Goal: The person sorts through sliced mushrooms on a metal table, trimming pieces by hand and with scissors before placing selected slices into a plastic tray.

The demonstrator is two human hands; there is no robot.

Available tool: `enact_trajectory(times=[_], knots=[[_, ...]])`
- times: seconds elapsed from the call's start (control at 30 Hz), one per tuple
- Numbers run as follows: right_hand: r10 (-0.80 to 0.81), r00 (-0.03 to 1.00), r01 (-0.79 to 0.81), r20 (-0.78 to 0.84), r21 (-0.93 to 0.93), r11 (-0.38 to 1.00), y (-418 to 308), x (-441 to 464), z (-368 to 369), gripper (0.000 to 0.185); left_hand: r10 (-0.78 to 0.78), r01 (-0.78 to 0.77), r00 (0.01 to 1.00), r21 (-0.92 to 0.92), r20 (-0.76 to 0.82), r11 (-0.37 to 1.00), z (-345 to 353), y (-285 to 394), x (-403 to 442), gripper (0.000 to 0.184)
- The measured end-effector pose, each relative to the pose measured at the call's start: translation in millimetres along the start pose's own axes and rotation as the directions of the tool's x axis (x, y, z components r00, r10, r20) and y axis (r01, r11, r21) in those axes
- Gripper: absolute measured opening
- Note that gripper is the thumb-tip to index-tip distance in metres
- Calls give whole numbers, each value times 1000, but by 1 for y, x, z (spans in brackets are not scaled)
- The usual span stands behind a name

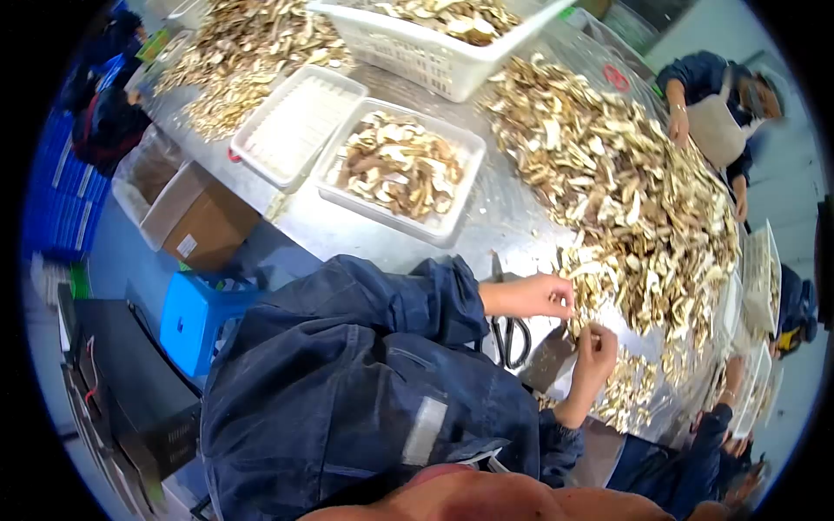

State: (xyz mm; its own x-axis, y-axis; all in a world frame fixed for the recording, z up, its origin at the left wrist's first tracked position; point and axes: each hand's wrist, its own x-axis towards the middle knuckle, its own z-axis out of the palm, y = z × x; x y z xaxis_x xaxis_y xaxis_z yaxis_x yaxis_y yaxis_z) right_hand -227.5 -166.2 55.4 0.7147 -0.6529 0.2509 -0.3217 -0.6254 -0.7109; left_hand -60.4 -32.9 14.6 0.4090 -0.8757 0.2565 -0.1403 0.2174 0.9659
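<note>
metal table [508, 208] is covered by a broad heap of mushroom slices [634, 200], its long axis laid from left to right across the front of both hands. the heap's near edge is met just beyond the fingertips, closest to the left hand [543, 297]. beside it the right hand [596, 354] is held, fingertips turned toward the left's. fingers are curled inward on each; whether any slice is pinched cannot be told.
</note>
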Motion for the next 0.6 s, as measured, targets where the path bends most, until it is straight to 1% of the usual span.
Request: enact_trajectory(times=[0.03,0.1,0.13,0.17,0.23,0.27,0.37,0.4,0.5,0.53,0.6], knots=[[41,998,-41,38,-5,999,-3,-4,0,14,-15,14,1000,35,19,999,0,4,-3,22],[-112,992,120,59,-150,981,6,-9,6,17,-41,35,997,95,59,995,-1,10,-6,21],[-93,994,100,59,-120,988,9,-11,10,19,-3,-8,997,142,77,990,-4,19,-9,21],[-65,995,76,80,-132,988,12,-12,9,18,22,-35,996,148,83,988,-3,17,-9,19],[-69,995,78,70,-130,988,24,-13,12,19,50,-62,997,201,67,978,1,13,-10,20],[-70,993,85,90,-180,980,30,-12,10,21,-20,-1,996,223,90,975,0,12,-11,23],[-62,994,85,93,-263,961,40,-8,3,20,-55,39,996,198,72,979,-2,18,-12,26],[-85,994,105,72,-339,935,37,-6,0,19,18,-25,999,187,37,982,-2,17,-11,26],[-138,989,110,-56,-345,932,34,-4,-2,19,17,-16,1000,173,-9,985,-2,13,-8,23],[-25,998,-1,-66,-362,932,23,-4,-3,18,49,-39,997,152,-64,988,0,7,-7,21],[-72,996,52,-50,-321,946,14,-6,2,18,30,-19,994,102,-107,995,-1,2,-4,21]])
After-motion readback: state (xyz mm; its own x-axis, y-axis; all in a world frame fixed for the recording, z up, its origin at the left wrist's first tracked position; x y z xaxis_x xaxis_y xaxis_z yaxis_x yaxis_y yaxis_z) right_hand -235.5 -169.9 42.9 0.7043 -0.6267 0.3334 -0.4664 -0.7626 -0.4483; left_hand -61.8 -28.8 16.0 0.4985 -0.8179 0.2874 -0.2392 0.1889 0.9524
